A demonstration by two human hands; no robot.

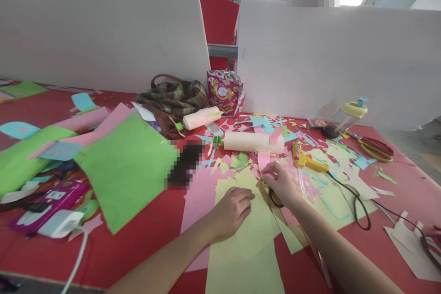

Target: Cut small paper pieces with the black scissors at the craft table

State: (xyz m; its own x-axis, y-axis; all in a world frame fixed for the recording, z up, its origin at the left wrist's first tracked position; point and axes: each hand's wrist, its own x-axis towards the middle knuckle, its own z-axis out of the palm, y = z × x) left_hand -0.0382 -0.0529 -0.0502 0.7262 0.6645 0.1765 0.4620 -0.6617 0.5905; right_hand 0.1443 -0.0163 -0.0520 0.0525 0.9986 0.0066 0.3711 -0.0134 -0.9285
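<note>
My left hand (233, 213) lies on a pale yellow sheet of paper (241, 262), fingers loosely bent and resting on it. Just right of it, my right hand (281, 184) pinches the lower end of a pink paper strip (264, 161). A dark scissor-like loop (274, 198) shows partly under my right wrist. Beyond the hands a cream paper-wrapped bottle (246, 141) with a green cap lies on its side, a pink piece on its right part. A yellow hot glue gun (308, 160) rests to the right of my right hand.
Paper scraps cover the red table (155, 243). Left are a green sheet (127, 165), a purple box (58, 200) and a white charger (62, 223). Behind stand a second wrapped bottle (201, 118), a snack bag (224, 92) and white panels (337, 64). Red-handled scissors (375, 147) lie right.
</note>
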